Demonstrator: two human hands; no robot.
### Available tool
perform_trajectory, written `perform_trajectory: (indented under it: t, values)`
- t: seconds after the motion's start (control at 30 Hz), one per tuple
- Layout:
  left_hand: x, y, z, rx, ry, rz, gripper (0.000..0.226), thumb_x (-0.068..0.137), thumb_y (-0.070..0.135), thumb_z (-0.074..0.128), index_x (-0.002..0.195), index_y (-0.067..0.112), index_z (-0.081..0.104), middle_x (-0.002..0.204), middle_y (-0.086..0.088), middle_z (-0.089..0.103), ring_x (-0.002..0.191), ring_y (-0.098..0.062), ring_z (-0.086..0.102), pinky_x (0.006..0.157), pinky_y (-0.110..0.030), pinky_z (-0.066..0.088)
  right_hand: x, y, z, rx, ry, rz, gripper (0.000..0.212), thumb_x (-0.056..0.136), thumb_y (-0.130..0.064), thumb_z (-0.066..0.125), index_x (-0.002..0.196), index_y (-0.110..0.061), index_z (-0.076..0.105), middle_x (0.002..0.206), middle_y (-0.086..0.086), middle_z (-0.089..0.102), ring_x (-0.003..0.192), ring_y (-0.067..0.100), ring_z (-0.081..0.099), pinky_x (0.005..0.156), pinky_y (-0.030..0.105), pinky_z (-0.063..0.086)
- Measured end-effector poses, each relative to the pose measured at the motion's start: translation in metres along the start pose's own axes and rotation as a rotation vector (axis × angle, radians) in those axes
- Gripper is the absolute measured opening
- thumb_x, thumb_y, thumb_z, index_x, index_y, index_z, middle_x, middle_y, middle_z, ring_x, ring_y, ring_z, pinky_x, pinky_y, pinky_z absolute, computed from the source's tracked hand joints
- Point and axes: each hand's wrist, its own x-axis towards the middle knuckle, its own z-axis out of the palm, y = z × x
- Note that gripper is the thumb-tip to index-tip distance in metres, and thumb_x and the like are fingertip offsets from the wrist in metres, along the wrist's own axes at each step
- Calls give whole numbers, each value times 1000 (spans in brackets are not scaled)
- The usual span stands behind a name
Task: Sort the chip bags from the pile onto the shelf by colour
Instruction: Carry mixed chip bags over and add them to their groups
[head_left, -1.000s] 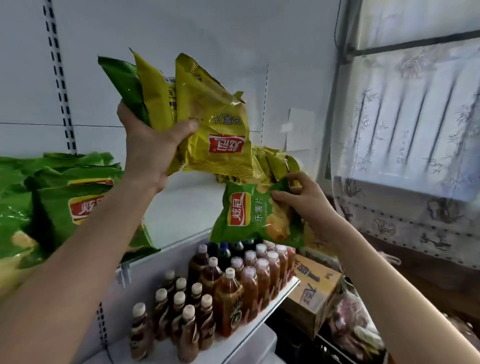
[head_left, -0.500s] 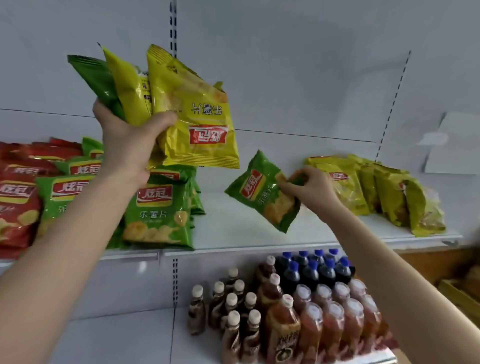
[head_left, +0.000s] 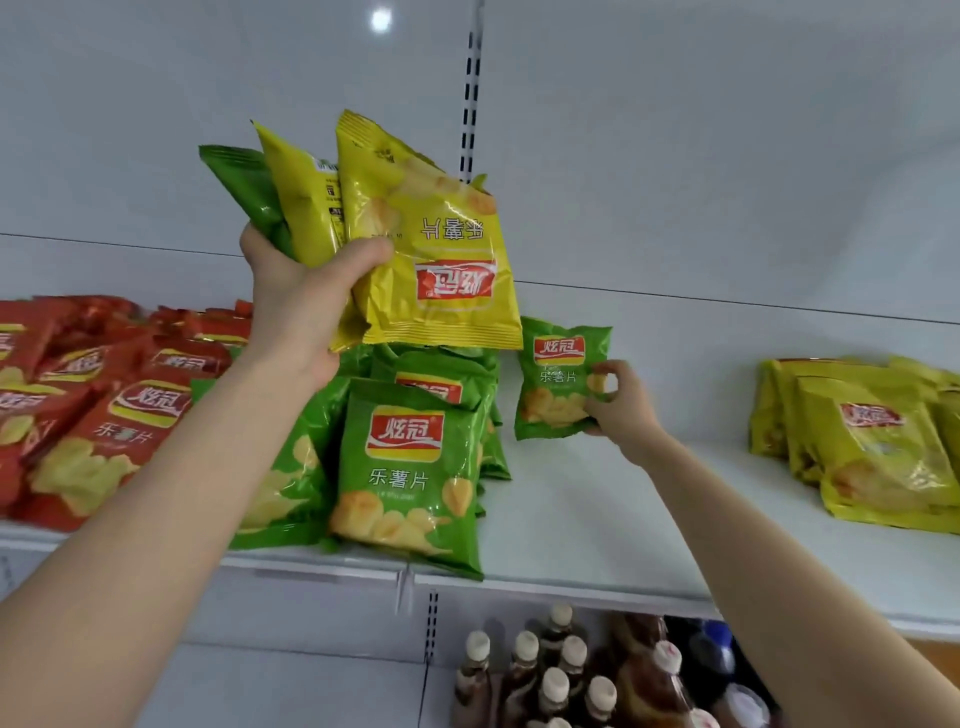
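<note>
My left hand (head_left: 304, 306) grips a bunch of chip bags held up above the shelf: a yellow bag (head_left: 431, 249) in front, upside down, a second yellow bag (head_left: 306, 202) behind it and a green bag (head_left: 249, 192) at the back. My right hand (head_left: 618, 402) pinches a small green bag (head_left: 558, 379) by its right edge, upright, just right of the green stack (head_left: 410, 467) on the white shelf (head_left: 597, 519). Red bags (head_left: 93, 395) lie at the left end, yellow bags (head_left: 862, 441) at the right end.
Below the shelf stand several brown drink bottles (head_left: 550, 675) with pale caps and dark bottles with blue caps (head_left: 717, 644). A white back panel with a slotted upright (head_left: 471, 98) rises behind the shelf. Bare shelf surface lies between the green stack and the yellow bags.
My view swung left along the shelf, bringing the red bags in. My right hand carried the small green bag left and turned it upright beside the green stack. The left hand kept its bunch raised.
</note>
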Motion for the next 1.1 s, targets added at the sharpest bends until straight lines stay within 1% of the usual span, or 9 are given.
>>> perform_trajectory:
  t: [0.13,0.27,0.53,0.67,0.73,0.83,0.9,1.0,1.1]
  values:
    - [8,-3,4,7,27,16,71,78,17,74,133,21,29,106,14,55,100,-14,61,67,-33,53,19,11,16,-275,-57,-85,51,84,-5,62,129,-10,38,121,15,55,101,31,55,74,34,45]
    - [12,-3,10,4,31,37,72,78,16,74,134,21,28,112,10,55,101,-16,62,65,-34,54,25,15,24,-661,-157,-108,68,83,-37,66,132,-11,27,124,9,54,107,32,56,77,33,40]
    - [6,-4,25,24,9,63,67,78,14,74,129,23,31,109,11,58,97,-15,64,62,-31,56,34,14,21,-742,-186,-105,69,79,-47,68,126,-13,30,121,7,55,108,30,55,77,35,42]
    - [1,-6,31,34,-20,49,64,76,15,76,123,26,33,113,9,59,102,-21,63,83,-52,52,35,12,3,-651,-199,-125,60,80,-36,70,123,-12,36,114,7,57,99,26,56,76,36,46]
    - [-3,-7,36,38,-50,43,61,77,13,75,119,28,33,109,9,60,98,-19,64,79,-47,54,35,4,-12,-546,-160,-141,51,82,-30,69,119,-9,41,104,9,61,88,24,58,70,34,47]
    - [-10,-7,45,41,-114,54,61,77,9,74,120,27,34,106,8,61,92,-16,66,61,-33,56,22,-32,-42,-40,-71,-198,27,88,-19,62,108,-4,51,89,13,66,68,18,63,59,27,49]
    - [-15,-7,53,50,-154,52,64,76,9,74,123,27,34,108,7,61,92,-16,66,60,-33,56,1,-66,-64,267,-47,-275,11,91,-22,58,96,-13,54,87,12,67,65,14,67,57,25,53]
    - [-27,-11,71,63,-222,36,73,74,12,76,131,25,32,113,5,60,98,-19,65,68,-39,56,-34,-99,-81,334,-158,-347,25,91,-35,55,108,-18,49,90,3,68,74,12,70,61,26,56]
    - [-46,-15,94,48,-324,37,85,64,19,80,133,25,31,109,11,59,95,-11,64,62,-31,57,-54,-96,-87,284,-221,-343,36,88,-32,59,118,-23,41,92,-1,67,70,6,68,61,25,57]
